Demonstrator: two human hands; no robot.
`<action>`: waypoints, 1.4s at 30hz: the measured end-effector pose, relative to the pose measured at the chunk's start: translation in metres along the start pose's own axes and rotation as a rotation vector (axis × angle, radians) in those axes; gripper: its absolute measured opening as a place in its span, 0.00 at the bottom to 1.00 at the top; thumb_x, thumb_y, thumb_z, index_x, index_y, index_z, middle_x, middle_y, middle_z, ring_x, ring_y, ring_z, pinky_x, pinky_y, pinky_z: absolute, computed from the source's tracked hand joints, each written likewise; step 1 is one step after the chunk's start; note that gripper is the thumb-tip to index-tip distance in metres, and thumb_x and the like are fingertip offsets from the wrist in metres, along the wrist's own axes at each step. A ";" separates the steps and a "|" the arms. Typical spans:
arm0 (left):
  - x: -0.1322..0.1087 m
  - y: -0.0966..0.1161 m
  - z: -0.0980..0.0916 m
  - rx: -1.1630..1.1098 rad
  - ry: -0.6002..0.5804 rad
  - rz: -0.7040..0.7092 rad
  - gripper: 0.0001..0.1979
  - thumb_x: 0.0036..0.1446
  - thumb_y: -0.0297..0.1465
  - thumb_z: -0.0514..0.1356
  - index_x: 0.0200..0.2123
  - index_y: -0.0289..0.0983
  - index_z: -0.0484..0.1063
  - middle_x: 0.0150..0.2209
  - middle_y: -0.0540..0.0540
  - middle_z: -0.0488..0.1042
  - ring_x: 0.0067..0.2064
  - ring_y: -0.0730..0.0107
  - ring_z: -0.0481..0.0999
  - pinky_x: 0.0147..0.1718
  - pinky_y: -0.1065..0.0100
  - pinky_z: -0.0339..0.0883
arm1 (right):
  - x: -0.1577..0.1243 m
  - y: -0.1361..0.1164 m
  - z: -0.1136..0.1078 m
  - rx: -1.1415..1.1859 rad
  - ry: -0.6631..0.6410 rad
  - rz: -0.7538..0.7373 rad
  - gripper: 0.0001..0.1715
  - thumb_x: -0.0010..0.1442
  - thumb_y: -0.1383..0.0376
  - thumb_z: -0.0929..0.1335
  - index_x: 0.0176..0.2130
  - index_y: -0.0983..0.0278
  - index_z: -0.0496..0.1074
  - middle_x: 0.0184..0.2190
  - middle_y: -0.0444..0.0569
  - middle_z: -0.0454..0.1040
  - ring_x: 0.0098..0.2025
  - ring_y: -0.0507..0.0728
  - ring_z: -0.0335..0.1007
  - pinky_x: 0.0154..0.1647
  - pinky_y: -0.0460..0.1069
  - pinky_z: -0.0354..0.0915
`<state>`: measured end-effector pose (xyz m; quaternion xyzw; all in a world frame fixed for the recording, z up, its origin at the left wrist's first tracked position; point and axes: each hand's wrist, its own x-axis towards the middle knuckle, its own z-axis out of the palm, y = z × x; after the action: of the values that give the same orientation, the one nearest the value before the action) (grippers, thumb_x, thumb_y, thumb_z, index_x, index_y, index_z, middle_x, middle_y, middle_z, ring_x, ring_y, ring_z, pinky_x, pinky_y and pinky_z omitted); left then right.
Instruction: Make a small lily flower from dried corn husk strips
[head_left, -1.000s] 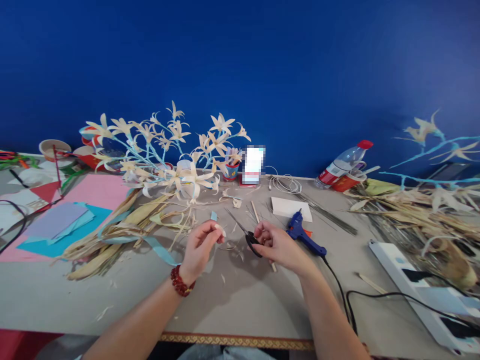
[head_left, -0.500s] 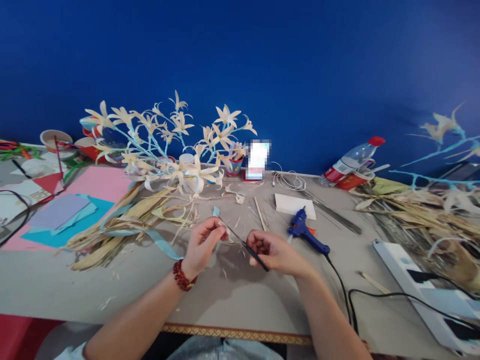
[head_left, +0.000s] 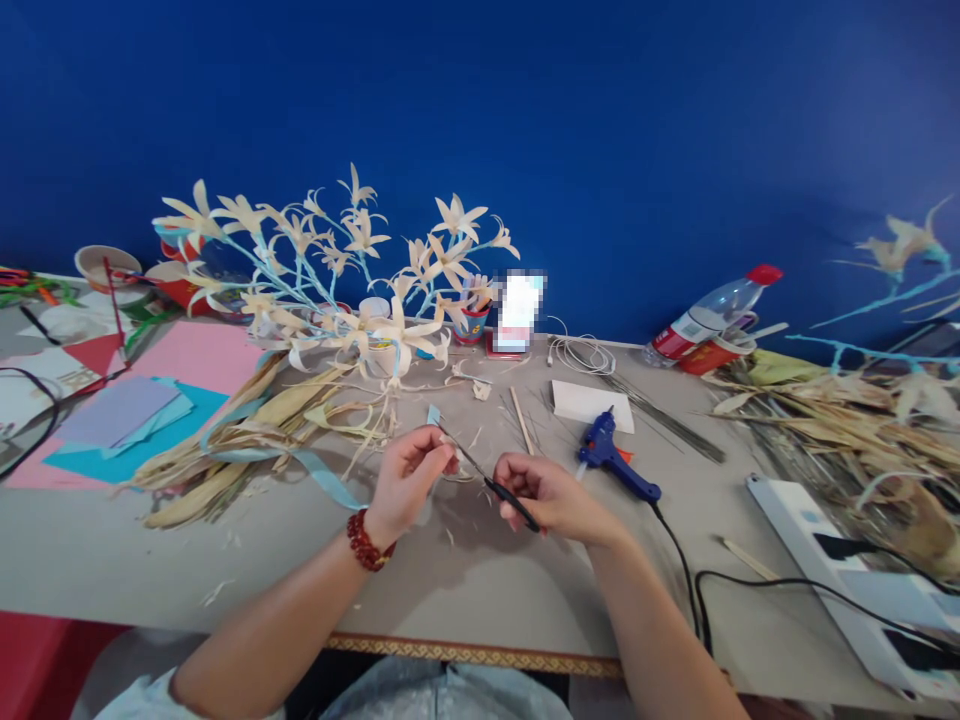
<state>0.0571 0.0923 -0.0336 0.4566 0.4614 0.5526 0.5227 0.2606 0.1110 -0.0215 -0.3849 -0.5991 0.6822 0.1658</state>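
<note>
My left hand (head_left: 409, 477), with a red bead bracelet at the wrist, pinches a small pale husk strip (head_left: 448, 460) between thumb and fingers over the grey table (head_left: 465, 580). My right hand (head_left: 551, 495) is closed round the black handles of a pair of scissors (head_left: 495, 487). The blades point up and left and meet the strip at my left fingertips. A short light-blue ribbon end (head_left: 433, 414) lies just beyond the blade tips.
A blue glue gun (head_left: 616, 469) with a black cable lies right of my right hand, near a white pad (head_left: 592, 405). Husk flowers on blue stems (head_left: 337, 270), dry husks (head_left: 255, 440), coloured paper (head_left: 127, 420), a bottle (head_left: 712, 310) and a white power strip (head_left: 840, 570) surround them.
The scissor blades, open and pointing away a second ago, have swung to the strip in my left hand and closed on it. The view has tilted slightly downward.
</note>
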 end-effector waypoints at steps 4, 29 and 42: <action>0.001 -0.003 -0.002 -0.014 -0.017 0.007 0.09 0.54 0.32 0.60 0.23 0.37 0.68 0.21 0.50 0.71 0.26 0.72 0.69 0.29 0.70 0.64 | 0.001 0.002 -0.001 -0.008 0.007 -0.004 0.22 0.51 0.53 0.75 0.29 0.62 0.62 0.18 0.38 0.69 0.17 0.46 0.56 0.12 0.39 0.52; 0.001 -0.005 -0.004 -0.071 -0.096 0.065 0.11 0.57 0.28 0.57 0.22 0.36 0.68 0.22 0.50 0.70 0.27 0.73 0.68 0.31 0.70 0.62 | 0.007 0.005 -0.001 -0.220 0.237 0.000 0.19 0.52 0.52 0.72 0.27 0.62 0.63 0.17 0.39 0.70 0.16 0.48 0.57 0.15 0.42 0.50; 0.011 -0.010 0.004 0.094 0.024 0.080 0.10 0.56 0.35 0.61 0.26 0.36 0.71 0.24 0.50 0.71 0.28 0.72 0.68 0.29 0.72 0.63 | 0.002 0.001 0.015 -0.907 0.468 -0.041 0.10 0.48 0.59 0.72 0.30 0.62 0.71 0.24 0.44 0.75 0.26 0.53 0.65 0.24 0.46 0.44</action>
<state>0.0623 0.1042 -0.0424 0.4921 0.4746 0.5562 0.4725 0.2488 0.1015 -0.0229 -0.5489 -0.7891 0.2456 0.1252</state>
